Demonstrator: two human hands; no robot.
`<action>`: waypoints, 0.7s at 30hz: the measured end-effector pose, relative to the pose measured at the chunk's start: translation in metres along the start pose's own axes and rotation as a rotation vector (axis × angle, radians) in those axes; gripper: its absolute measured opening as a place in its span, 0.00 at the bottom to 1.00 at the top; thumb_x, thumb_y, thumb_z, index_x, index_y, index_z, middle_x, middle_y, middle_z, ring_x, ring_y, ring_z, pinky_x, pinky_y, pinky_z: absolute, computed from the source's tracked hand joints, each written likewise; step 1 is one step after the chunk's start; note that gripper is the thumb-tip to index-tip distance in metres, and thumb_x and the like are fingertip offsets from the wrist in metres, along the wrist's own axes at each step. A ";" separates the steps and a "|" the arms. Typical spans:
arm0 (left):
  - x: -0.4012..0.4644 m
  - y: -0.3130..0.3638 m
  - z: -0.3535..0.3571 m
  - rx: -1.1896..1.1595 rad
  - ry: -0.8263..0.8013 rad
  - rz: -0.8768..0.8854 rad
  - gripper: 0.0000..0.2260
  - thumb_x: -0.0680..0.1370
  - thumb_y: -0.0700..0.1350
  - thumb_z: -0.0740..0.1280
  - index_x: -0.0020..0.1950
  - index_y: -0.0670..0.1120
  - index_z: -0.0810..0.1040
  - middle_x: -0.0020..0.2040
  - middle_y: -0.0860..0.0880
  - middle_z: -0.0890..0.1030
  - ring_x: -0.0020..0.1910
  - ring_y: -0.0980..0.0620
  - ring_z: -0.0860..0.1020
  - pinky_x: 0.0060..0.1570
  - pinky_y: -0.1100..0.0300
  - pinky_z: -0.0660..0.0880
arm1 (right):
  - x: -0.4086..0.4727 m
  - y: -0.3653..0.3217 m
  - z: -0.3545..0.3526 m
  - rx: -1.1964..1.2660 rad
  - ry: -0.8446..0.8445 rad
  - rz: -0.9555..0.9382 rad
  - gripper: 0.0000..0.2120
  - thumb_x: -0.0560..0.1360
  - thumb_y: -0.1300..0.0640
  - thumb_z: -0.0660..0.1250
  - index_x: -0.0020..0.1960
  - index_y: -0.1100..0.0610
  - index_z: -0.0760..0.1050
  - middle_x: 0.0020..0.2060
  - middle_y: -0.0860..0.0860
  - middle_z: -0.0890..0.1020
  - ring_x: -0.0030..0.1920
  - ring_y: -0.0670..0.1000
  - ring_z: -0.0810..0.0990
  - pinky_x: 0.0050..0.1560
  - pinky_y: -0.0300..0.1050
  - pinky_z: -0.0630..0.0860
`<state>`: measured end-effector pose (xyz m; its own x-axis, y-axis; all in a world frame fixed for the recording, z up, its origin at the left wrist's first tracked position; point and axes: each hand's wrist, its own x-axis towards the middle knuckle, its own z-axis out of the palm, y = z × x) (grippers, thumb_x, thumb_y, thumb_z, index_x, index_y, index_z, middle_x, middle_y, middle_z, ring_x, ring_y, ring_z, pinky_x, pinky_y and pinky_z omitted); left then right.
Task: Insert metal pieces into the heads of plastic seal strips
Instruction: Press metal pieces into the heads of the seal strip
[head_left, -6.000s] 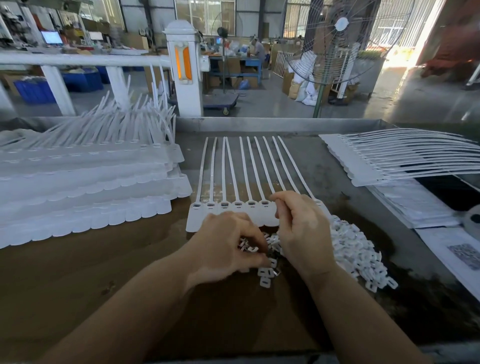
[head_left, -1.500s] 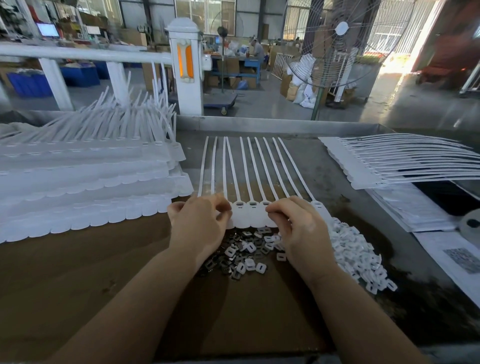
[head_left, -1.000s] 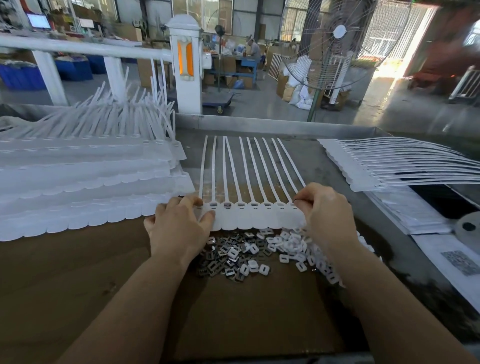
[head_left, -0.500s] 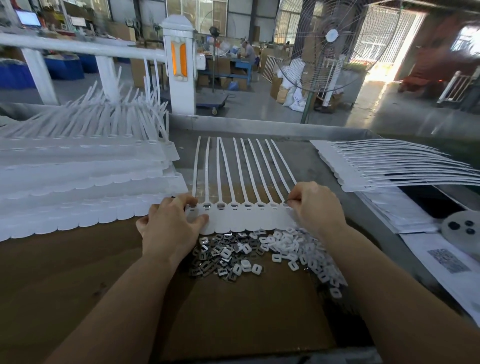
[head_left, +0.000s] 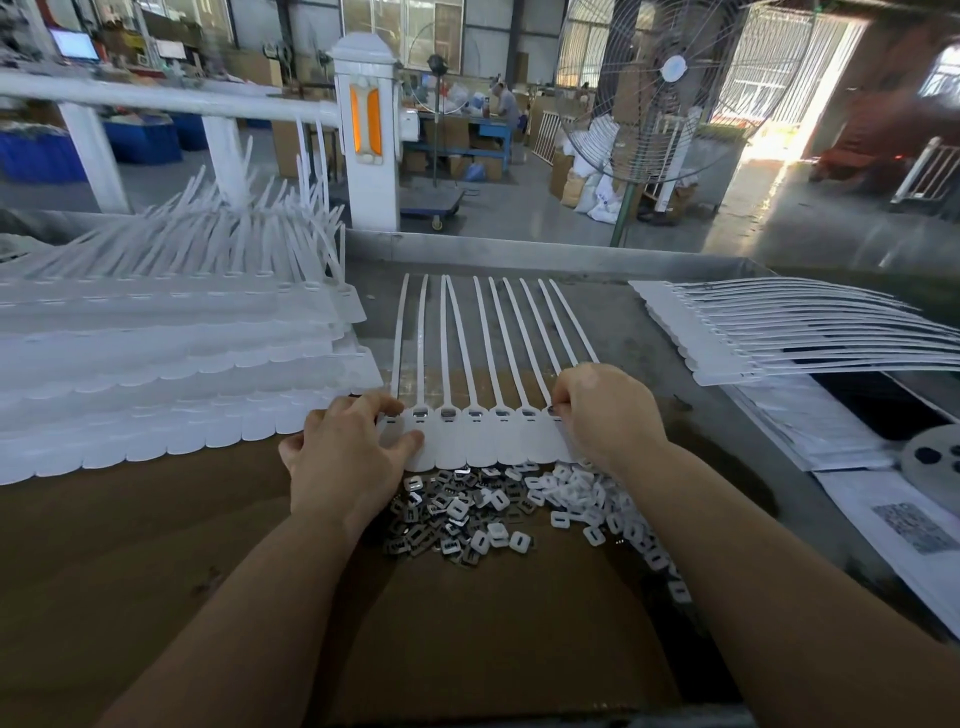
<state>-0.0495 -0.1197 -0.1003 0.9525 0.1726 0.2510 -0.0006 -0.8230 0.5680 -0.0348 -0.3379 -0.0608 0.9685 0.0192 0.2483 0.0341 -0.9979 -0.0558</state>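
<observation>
A white sheet of joined seal strips (head_left: 483, 436) lies flat in front of me, tails pointing away. Metal pieces show in several of its heads. My left hand (head_left: 343, 457) grips the sheet's left end, thumb on top of the tag. My right hand (head_left: 605, 410) pinches the sheet's right end at the heads. Just below the sheet lies a pile of loose metal pieces (head_left: 441, 525), with a pile of small white plastic caps (head_left: 587, 499) to its right.
A tall stack of strip sheets (head_left: 156, 358) fills the left of the table. Another stack of strip sheets (head_left: 779, 332) lies at the right, above papers (head_left: 914, 525) and a white disc (head_left: 935, 457). Brown cardboard (head_left: 467, 623) covers the near table. A fan and railing stand behind.
Six seconds ago both hands worked at the pile and the sheet's heads. Since then they have spread to the sheet's two ends, and in the last second they have held there.
</observation>
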 end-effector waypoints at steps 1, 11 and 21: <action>0.000 0.000 0.000 0.001 -0.001 0.001 0.15 0.74 0.56 0.67 0.59 0.56 0.75 0.61 0.51 0.75 0.63 0.48 0.67 0.61 0.46 0.59 | 0.000 0.000 -0.001 -0.017 -0.013 -0.013 0.11 0.73 0.68 0.63 0.50 0.55 0.79 0.46 0.53 0.79 0.47 0.53 0.77 0.43 0.44 0.74; -0.001 -0.002 0.000 0.021 -0.004 0.008 0.15 0.74 0.57 0.67 0.59 0.56 0.75 0.62 0.51 0.75 0.63 0.47 0.68 0.61 0.45 0.59 | -0.016 -0.002 -0.011 -0.191 -0.100 -0.157 0.18 0.73 0.68 0.62 0.61 0.56 0.75 0.54 0.54 0.75 0.56 0.53 0.72 0.54 0.46 0.70; -0.001 -0.001 0.001 0.019 -0.006 0.007 0.14 0.74 0.57 0.67 0.59 0.56 0.75 0.62 0.51 0.75 0.63 0.47 0.68 0.61 0.45 0.59 | -0.023 0.002 -0.016 0.040 -0.026 -0.011 0.15 0.73 0.66 0.64 0.58 0.56 0.77 0.55 0.53 0.77 0.56 0.53 0.73 0.59 0.50 0.70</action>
<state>-0.0504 -0.1192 -0.1017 0.9541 0.1638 0.2506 -0.0014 -0.8345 0.5510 -0.0608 -0.3417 -0.0512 0.9740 0.0324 0.2240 0.0542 -0.9943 -0.0919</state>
